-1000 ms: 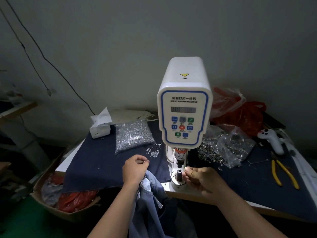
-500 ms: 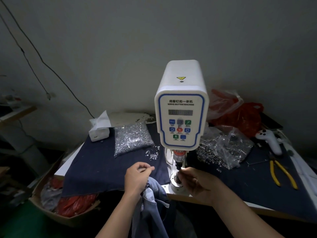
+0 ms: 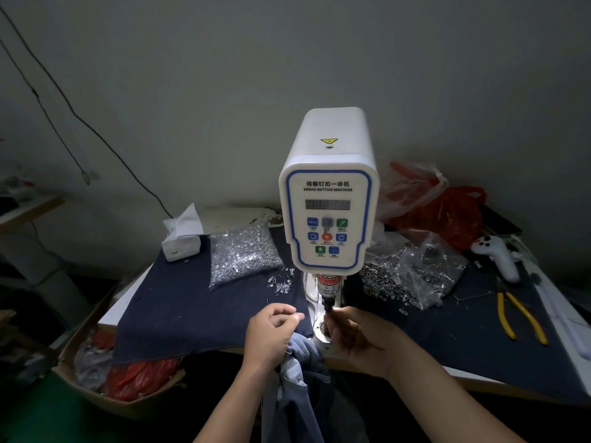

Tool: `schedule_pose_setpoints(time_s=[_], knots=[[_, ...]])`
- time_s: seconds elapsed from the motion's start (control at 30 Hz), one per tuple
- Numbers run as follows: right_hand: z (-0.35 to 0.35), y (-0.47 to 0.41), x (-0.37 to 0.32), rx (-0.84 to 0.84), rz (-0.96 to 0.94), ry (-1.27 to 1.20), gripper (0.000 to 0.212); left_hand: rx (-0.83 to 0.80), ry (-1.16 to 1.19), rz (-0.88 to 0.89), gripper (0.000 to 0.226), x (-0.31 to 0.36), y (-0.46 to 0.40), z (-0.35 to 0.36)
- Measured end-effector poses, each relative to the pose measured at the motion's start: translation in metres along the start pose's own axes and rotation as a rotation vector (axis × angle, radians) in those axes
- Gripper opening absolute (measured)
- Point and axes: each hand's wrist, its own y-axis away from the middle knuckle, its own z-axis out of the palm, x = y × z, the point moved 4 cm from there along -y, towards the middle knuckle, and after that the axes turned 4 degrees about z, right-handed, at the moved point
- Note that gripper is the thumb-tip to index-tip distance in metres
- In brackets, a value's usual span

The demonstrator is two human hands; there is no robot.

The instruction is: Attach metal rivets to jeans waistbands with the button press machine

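Under the press head of the button press machine (image 3: 329, 199), at the near edge of the table (image 3: 479, 378), my right hand (image 3: 355, 340) has its fingertips curled in at the lower die (image 3: 324, 329), just below the ram (image 3: 327, 297). It looks as if I am seating a small part there, but the piece itself is too small and dark to make out, so I cannot tell whether those fingers pinch a rivet or only touch the die. My left hand (image 3: 271, 330), just left of the die, grips the jeans (image 3: 300, 378) in its lower fingers while thumb and forefinger meet above, perhaps on another small part; that too I cannot see.

The jeans hang from my left hand off the near edge of the table, and no waistband lies on the die yet. I see no rivet already set in the cloth that shows. I judge the task to be at the loading stage: the part has to be seated, the waistband laid over the die, my fingers drawn clear, and the press fired.

Supplies wait farther back: a bag of rivets (image 3: 243, 254) to the left with a few loose ones (image 3: 283, 284) beside it, and a bag of caps (image 3: 412, 276) to the right.
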Motion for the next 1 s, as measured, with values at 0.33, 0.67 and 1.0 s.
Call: schedule_pose_setpoints(time_s=[0.33,0.67,1.0], knots=[[0.003,0.002,0.001,0.015,0.034,-0.052,0.03,-0.018,-0.056,0.054,0.012,0.005,0.008,0.004],[0.003,0.002,0.002,0.0,0.018,-0.071,0.012,-0.033,-0.067,0.072,0.012,0.011,0.013,0.007],[-0.074,0.007,-0.062,0.48,-0.801,0.899,0.028,-0.081,0.062,0.039,0.003,0.018,0.017,0.025]])
